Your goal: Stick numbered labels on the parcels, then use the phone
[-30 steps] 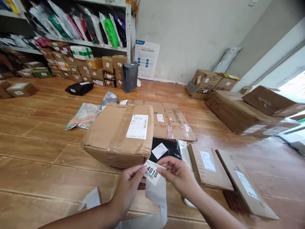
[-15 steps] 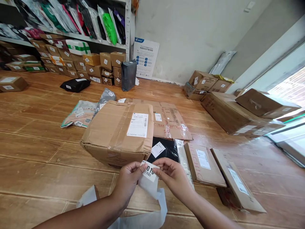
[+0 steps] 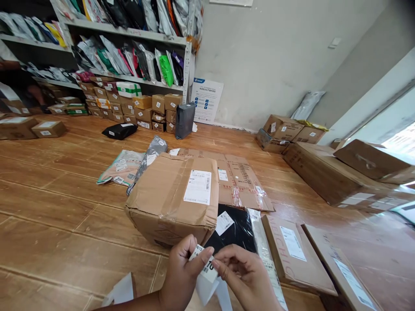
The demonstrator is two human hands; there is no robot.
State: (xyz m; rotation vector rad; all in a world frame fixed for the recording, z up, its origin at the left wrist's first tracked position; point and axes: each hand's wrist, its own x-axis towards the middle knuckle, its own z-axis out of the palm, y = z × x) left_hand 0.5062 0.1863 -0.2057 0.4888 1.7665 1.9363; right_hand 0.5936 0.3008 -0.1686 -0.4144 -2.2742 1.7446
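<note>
Between my hands is a white printed sticker label [image 3: 207, 273] on a strip of backing paper [image 3: 205, 291] that hangs below. My left hand [image 3: 184, 272] pinches the label's left side, thumb on top. My right hand [image 3: 241, 274] pinches its right edge with thumb and fingertips. Part of the print is covered by my left thumb. Just beyond my hands sits a large brown cardboard box [image 3: 171, 194] with a white shipping label [image 3: 197, 187] on its top. A black flat package [image 3: 240, 231] lies right of the box, behind my right hand.
Flat cartons [image 3: 296, 250] lie on the wooden floor at right, near a clear-wrapped package [image 3: 264, 242]. Large boxes [image 3: 340, 177] stand by the window. Left of the big box are a pink-green mailer [image 3: 121, 166] and a grey bag [image 3: 152, 153]. Shelves [image 3: 129, 32] line the back; a person [image 3: 19, 82] is far left.
My view has tilted up, so the box and parcels appear lower and further right. Both hands still pinch the label, now tilted, and my left thumb covers more of it.
</note>
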